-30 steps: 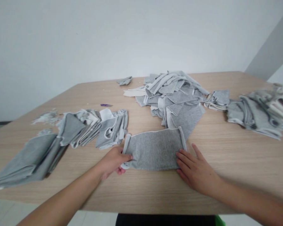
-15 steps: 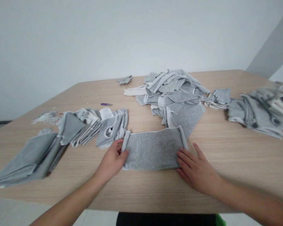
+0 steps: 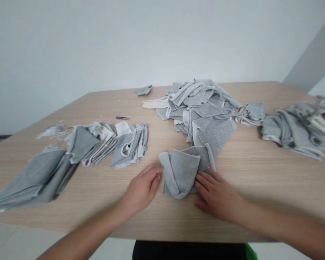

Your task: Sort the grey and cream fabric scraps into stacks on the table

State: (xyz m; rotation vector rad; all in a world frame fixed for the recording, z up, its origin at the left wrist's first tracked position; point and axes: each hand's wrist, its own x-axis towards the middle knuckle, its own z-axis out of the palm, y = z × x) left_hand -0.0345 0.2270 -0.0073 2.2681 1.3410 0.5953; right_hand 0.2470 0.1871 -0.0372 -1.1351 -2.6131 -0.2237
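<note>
A grey fabric piece [image 3: 182, 171] with a pale edge lies folded over on the wooden table [image 3: 260, 173], right in front of me. My left hand [image 3: 142, 189] rests just left of it, fingers loosely curved, tips at the fold's left edge, holding nothing that I can see. My right hand [image 3: 215, 195] lies flat with its fingers spread on the piece's right part, pressing it down.
A big loose heap of grey and white fabric pieces [image 3: 199, 108] sits behind the folded piece. Folded stacks [image 3: 124, 144] and flat grey pieces [image 3: 32, 177] lie to the left, more piles [image 3: 298, 124] to the right. A small purple tool [image 3: 122, 118] lies behind the left stacks.
The grey piece, spread flat before, now has its left end folded over to the right. My left hand moved right with it and let go; my right hand shifted slightly left.
</note>
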